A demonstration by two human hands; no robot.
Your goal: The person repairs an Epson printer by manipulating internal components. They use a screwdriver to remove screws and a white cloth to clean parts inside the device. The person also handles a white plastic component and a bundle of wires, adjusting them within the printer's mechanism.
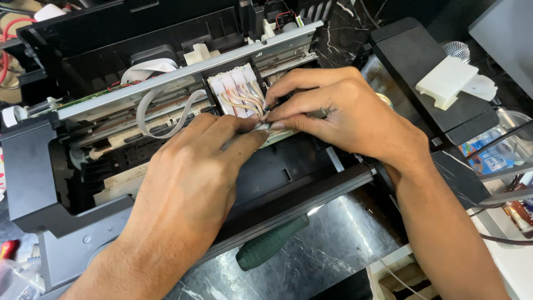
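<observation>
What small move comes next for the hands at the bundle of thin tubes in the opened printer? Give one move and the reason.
Probably keep the right hand steady and let the left hand ease the pinched end of the bundle of thin pale tubes a little toward the white cartridge block. Both hands' fingertips meet at that end, right beside the block inside the opened black printer.

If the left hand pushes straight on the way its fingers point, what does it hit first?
Probably the right hand's fingertips, which the left hand already nearly touches; just beyond lies the bundle of thin tubes on the white cartridge block. Depth is unclear.
</observation>
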